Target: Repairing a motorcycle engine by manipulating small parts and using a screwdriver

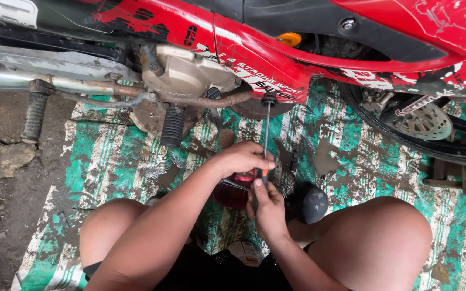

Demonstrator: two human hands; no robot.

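A long thin screwdriver [266, 129] stands nearly upright in front of me, its black knob handle at the top and an orange collar low on the shaft. My left hand [241, 158] is closed around the lower shaft. Just below it, my right hand [268, 207] pinches the screwdriver's bottom end with the thumb pointing up. A dark red rounded plastic part [232, 193] lies under both hands, partly hidden by them. Whether my right hand also steadies it, I cannot tell.
A red motorcycle [254, 48] stands close ahead, with its engine case [187, 73], rusty exhaust pipe [206, 101], black footpeg [172, 126] and a wheel with a brake disc [426, 123]. A muddy green-and-white striped mat [109, 156] covers the ground. A dark rounded object [313, 205] lies by my right knee.
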